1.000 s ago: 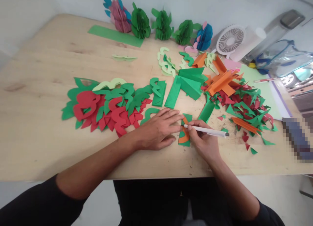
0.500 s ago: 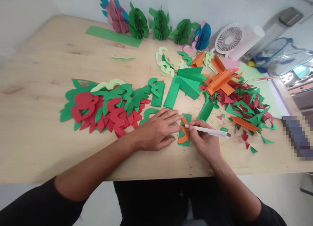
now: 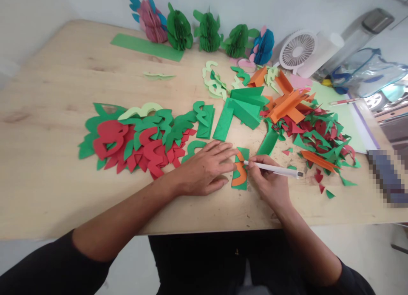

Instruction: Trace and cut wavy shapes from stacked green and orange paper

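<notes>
A green paper strip [image 3: 243,185] lies on the table in front of me, with a wavy orange paper cutout [image 3: 241,176] on top. Flat on the table, my left hand [image 3: 208,169] has its fingers stretched out, the tips reaching the left edge of the strip and cutout. Pinched in my right hand [image 3: 270,182] is a white pen [image 3: 277,170], its tip at the cutout's right edge. Left of my left hand sit stacked red cutouts [image 3: 153,154] and green cutouts [image 3: 167,120]. Folded green strips [image 3: 244,110] lie just beyond my hands.
Paper scraps [image 3: 321,137] and folded orange strips [image 3: 288,106] are heaped at the right. Along the wall stand several honeycomb paper figures [image 3: 208,33], a small white fan [image 3: 298,52] and a bottle [image 3: 357,40]. A long green strip [image 3: 146,47] lies at the back left.
The pen tip has shifted slightly right, from over the orange cutout to its right edge, as my right hand moved a little right. My left hand stays in place.
</notes>
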Demonstrator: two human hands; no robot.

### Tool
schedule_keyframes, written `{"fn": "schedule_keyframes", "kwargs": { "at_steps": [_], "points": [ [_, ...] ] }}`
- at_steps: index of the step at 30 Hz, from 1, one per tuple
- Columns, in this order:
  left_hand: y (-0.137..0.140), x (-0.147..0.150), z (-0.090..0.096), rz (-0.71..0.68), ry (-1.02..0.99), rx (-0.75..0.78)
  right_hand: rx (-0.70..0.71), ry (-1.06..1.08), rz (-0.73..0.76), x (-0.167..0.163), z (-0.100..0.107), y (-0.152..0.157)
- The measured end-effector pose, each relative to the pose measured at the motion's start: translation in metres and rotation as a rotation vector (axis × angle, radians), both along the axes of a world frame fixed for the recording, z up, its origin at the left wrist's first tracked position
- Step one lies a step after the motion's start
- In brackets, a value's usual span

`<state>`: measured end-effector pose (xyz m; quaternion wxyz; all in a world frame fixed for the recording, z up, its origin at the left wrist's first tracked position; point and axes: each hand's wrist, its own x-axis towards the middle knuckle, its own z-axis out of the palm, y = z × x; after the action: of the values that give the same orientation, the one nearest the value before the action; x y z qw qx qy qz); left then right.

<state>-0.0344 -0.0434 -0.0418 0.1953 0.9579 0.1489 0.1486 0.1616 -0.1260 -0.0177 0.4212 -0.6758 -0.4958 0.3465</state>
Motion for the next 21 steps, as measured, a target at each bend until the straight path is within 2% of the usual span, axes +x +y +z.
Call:
{"fn": "schedule_keyframes", "kwargs": {
  "at_steps": [21],
  "points": [
    [0.0000, -0.0004, -0.0023, 0.003, -0.021, -0.005, 0.007, -0.113, 0.014, -0.0007, -0.0004, -0.0048]
  ]
}}
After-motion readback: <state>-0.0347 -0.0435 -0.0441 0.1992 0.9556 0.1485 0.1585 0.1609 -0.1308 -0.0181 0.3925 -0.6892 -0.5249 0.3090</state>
